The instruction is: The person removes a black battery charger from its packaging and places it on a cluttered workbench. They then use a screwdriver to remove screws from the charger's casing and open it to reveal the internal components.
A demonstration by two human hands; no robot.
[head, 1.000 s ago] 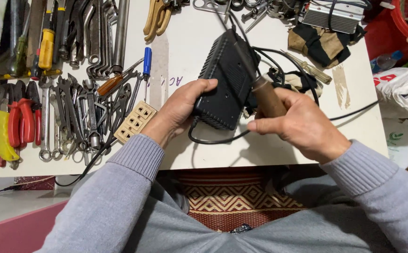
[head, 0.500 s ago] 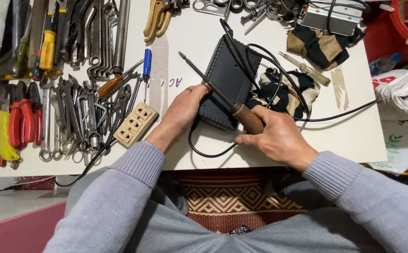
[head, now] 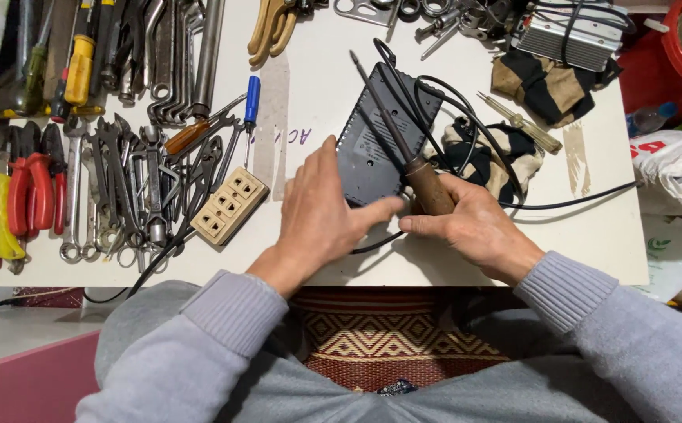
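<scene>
Left hand (head: 321,215): lies flat and released in the middle of the frame, fingers spread, fingertips touching the lower edge of the black box (head: 380,137)
Right hand (head: 474,223): grasping the brown wooden handle of a screwdriver (head: 415,168), its shaft lying across the box and pointing to the upper left
Black box: flat on the white worktop (head: 591,243), centre of the frame, black cable (head: 576,200) trailing right
Left of the frame: beige socket strip (head: 229,205), wrenches (head: 113,188), red pliers (head: 31,188)
Upper right: silver finned box (head: 572,39)
</scene>
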